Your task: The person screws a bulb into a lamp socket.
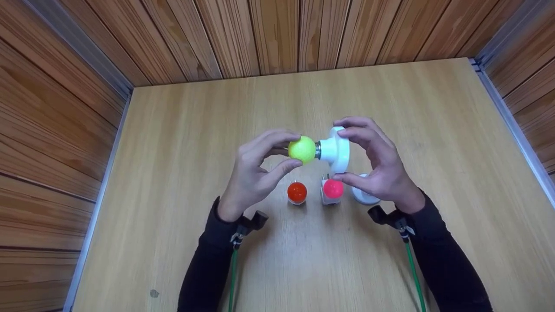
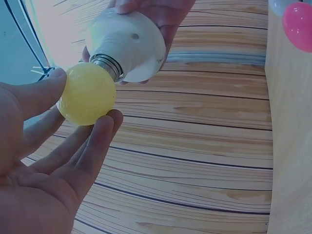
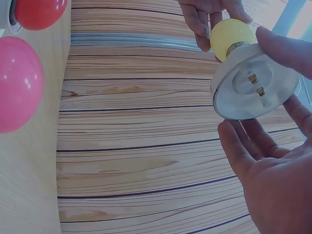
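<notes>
Between thumb and fingers, my left hand (image 1: 256, 169) pinches a small yellow light bulb (image 1: 302, 150) by its round globe. The bulb's metal screw base (image 2: 108, 66) enters the mouth of a white lamp holder (image 1: 339, 151), with some thread still showing. My right hand (image 1: 381, 160) grips that holder by the rim of its wide round base. In the right wrist view the holder's hollow underside (image 3: 258, 85) faces the camera, with two brass contacts inside. Bulb and holder are held up above the table, lying sideways in one line.
On the wooden table (image 1: 195, 173) below the hands stand a red bulb (image 1: 297, 192) and a pink bulb (image 1: 333, 189), each in a white fitting. A white round piece (image 1: 365, 196) lies right of them, partly behind the right hand. Wood-plank walls (image 1: 277, 34) enclose the table.
</notes>
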Demonstrator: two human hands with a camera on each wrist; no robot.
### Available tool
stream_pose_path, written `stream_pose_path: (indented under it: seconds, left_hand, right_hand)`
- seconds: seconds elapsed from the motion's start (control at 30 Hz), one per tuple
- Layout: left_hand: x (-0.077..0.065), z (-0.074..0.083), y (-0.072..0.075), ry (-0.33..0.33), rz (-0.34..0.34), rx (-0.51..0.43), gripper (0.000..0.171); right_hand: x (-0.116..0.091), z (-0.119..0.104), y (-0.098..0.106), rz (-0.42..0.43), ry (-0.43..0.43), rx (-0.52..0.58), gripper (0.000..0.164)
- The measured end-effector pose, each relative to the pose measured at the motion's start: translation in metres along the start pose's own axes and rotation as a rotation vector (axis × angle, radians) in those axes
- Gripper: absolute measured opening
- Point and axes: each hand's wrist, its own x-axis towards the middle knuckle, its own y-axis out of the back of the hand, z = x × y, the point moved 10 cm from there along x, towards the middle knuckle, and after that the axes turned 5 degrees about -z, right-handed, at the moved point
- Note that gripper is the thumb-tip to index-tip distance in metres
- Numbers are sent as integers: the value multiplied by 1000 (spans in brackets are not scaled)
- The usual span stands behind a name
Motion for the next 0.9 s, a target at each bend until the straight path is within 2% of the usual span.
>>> stream_pose_path:
  seconds: [0.2, 0.5, 0.63, 0.77, 0.9]
  left_hand:
    - [0, 3, 0, -33, -4, -22, 42]
    - [-1, 7, 0, -73, 1, 48, 47]
    - [-1, 5, -2, -36, -11, 23, 50]
    - [-1, -1, -4, 40, -23, -13, 50]
    - [-1, -8, -6, 98, -35, 4, 49]
  right_hand:
    - [-1, 2, 1, -4, -32, 71, 75]
    - [-2, 3, 1, -12, -52, 90, 74]
    - [-1, 2, 2, 2, -47, 82, 74]
    - [-1, 3, 4, 15, -52, 60, 74]
    - [-2, 4, 4, 22, -71, 38, 75]
